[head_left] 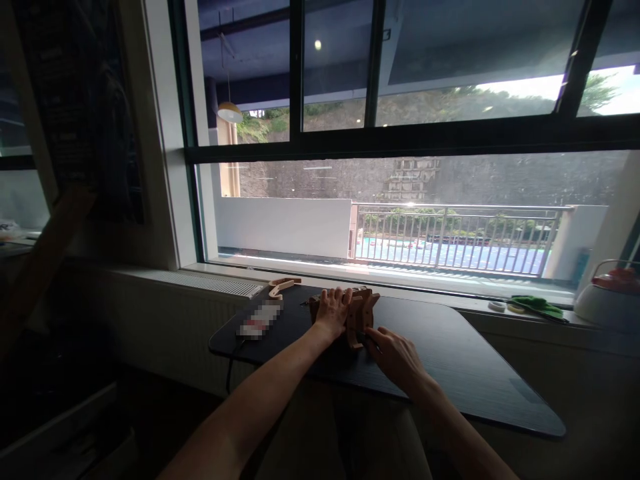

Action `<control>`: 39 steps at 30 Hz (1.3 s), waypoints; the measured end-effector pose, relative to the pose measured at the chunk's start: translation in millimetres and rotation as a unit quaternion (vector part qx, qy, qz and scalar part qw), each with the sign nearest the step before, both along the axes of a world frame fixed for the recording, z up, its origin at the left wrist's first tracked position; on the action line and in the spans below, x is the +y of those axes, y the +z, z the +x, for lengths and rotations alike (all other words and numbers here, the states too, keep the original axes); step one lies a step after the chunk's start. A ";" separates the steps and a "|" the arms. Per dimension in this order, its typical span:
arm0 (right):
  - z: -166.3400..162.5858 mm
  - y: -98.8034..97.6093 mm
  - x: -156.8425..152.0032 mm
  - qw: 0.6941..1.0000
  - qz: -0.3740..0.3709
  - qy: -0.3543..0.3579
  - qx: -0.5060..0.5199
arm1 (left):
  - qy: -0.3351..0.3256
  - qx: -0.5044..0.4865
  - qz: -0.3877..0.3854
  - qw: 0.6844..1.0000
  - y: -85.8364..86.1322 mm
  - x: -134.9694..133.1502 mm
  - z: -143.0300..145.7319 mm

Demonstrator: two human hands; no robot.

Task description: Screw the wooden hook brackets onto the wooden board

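A small brown wooden assembly [370, 310] with notched, curved side pieces sits near the middle of the dark table. My left hand [334, 313] lies over its left part, fingers bent round the top edge. At its lower right is my right hand [397, 353], with the fingers closed round a small dark thing [364, 339] too dim to name. The end of that thing meets a curved wooden piece [354, 333] on the assembly's near side. My fingers and the dim light hide part of the contact.
A pale, curved wooden piece [283, 287] lies at the table's far left. Nearby is a blurred-out item [260, 320] with a cable running off the edge. The black table [465, 373] stands against a window sill. On the sill are a green cloth [537, 307] and a white kettle [610, 297].
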State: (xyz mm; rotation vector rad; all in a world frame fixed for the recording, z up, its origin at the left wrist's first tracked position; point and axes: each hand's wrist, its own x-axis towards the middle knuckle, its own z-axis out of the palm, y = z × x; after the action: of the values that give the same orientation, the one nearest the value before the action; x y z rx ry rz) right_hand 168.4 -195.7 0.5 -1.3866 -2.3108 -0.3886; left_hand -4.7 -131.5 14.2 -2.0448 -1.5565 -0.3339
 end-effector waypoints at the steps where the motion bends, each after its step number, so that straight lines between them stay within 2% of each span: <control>1: -0.7 1.5 -0.4 1.000 -0.001 -0.001 -0.006 | 0.001 0.000 -0.001 1.000 0.2 0.0 0.1; 8: -15.6 17.5 -4.3 0.998 -0.012 0.009 -0.067 | 0.005 0.001 -0.008 1.000 1.2 -0.7 0.7; 16: -32.3 46.0 4.4 0.992 -0.060 0.005 -0.115 | 0.000 0.004 -0.014 1.000 4.0 -1.4 0.2; 20: -35.5 50.0 9.3 0.990 -0.073 0.009 -0.119 | 0.001 0.000 -0.018 1.000 7.9 -3.2 -0.7; 28: -22.9 24.9 10.0 0.994 -0.066 0.007 -0.092 | -0.011 -0.008 -0.008 1.000 11.2 -8.7 -2.7; 34: -23.8 -1.2 -0.2 0.997 -0.058 -0.018 -0.049 | -0.009 -0.009 -0.007 1.000 10.7 -7.0 -2.0; 39: -24.6 -15.0 -5.9 0.998 -0.048 -0.029 -0.024 | -0.008 -0.004 -0.010 1.000 11.9 -8.4 -1.7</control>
State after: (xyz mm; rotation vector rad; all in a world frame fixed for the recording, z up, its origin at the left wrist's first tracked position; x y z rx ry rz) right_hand 143.8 -201.6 -14.4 -1.5073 -2.3596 -0.3351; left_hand -6.5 -139.9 26.2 -2.0752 -1.5557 -0.3339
